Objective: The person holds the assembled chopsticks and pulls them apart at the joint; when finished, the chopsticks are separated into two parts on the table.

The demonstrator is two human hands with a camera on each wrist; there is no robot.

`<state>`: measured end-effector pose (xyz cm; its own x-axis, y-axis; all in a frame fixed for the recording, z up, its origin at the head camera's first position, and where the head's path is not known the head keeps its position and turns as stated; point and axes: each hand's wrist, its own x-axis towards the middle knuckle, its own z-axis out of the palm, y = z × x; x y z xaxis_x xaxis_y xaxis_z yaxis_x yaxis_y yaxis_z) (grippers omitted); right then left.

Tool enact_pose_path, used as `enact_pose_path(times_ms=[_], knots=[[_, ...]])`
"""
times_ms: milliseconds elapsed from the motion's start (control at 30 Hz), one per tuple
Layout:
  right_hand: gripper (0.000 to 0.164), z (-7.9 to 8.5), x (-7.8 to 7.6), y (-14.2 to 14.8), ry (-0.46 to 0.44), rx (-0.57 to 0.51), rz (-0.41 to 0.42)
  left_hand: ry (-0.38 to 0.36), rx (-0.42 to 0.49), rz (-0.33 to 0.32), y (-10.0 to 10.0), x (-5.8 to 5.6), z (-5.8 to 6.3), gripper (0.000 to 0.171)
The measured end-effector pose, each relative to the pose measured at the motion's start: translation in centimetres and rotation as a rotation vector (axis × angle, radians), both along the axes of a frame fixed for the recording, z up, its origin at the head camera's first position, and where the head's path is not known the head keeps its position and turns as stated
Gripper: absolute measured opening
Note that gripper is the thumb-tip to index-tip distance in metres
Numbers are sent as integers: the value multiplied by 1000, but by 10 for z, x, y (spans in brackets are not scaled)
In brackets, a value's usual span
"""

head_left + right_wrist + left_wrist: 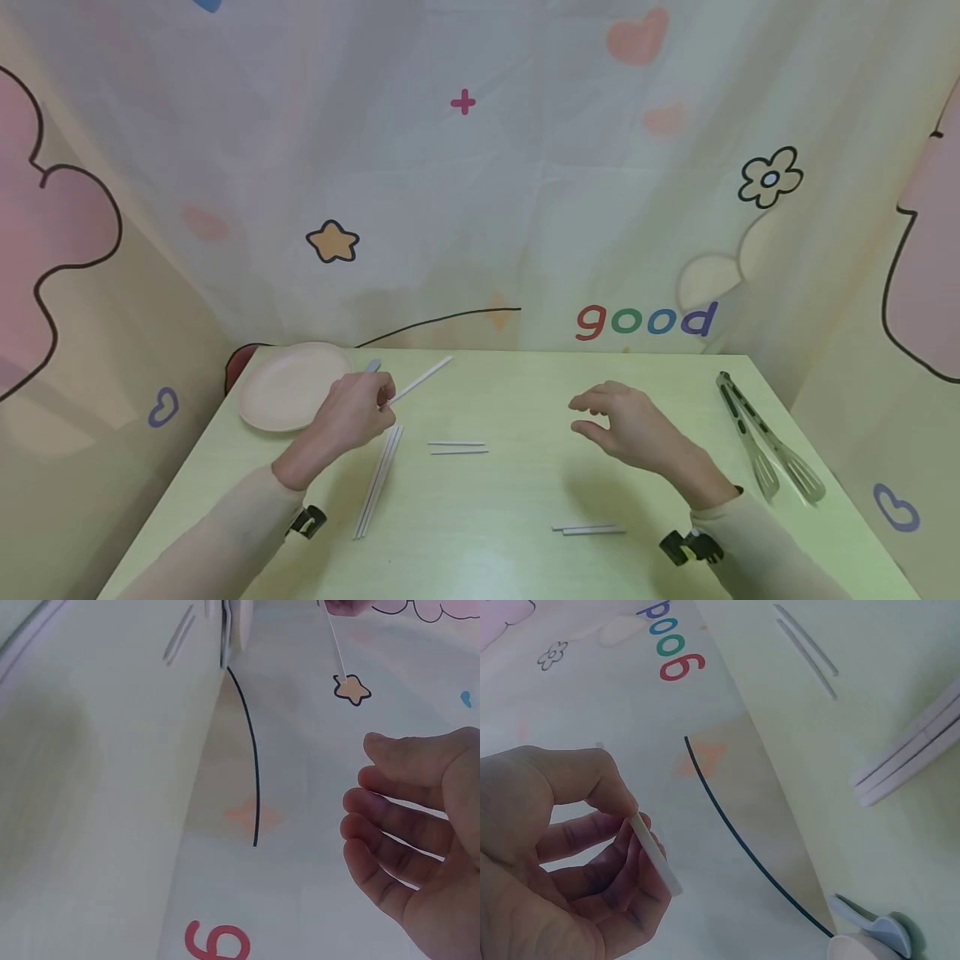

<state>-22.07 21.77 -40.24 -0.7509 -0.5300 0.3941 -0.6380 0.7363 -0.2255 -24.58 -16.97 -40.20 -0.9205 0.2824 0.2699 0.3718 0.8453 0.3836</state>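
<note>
My left hand (352, 410) is raised near the plate and pinches a slim white stick (422, 378) between thumb and fingers. The stick slants up to the right in the head view; its near end (658, 855) juts past the fingertips in the left wrist view. Below that hand, several long white sticks (378, 483) lie side by side. Two short thin sticks (459, 452) lie to their right. My right hand (633, 425) hovers over the right half of the table, fingers loosely bent and apart from the thumb, holding nothing.
A pale round plate (288, 383) stands at the back left, a grey-blue spoon (889, 926) beside it. Two more short sticks (592, 530) lie near the front, right of centre. Tongs with slotted ends (797, 471) lie along the right edge. A printed curtain (480, 208) hangs behind.
</note>
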Motion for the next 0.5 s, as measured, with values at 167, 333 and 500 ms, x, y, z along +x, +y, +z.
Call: enact_pose_path(times_ms=[167,333,500], knots=[[24,9,-4,-5,22,-6,9,51,-5,-32,8,-3,6,11],[25,19,-6,-10,30,-7,9,47,16,-64,19,-5,16,13],[26,26,-7,-15,45,-11,18,55,32,-114,30,-6,24,14]])
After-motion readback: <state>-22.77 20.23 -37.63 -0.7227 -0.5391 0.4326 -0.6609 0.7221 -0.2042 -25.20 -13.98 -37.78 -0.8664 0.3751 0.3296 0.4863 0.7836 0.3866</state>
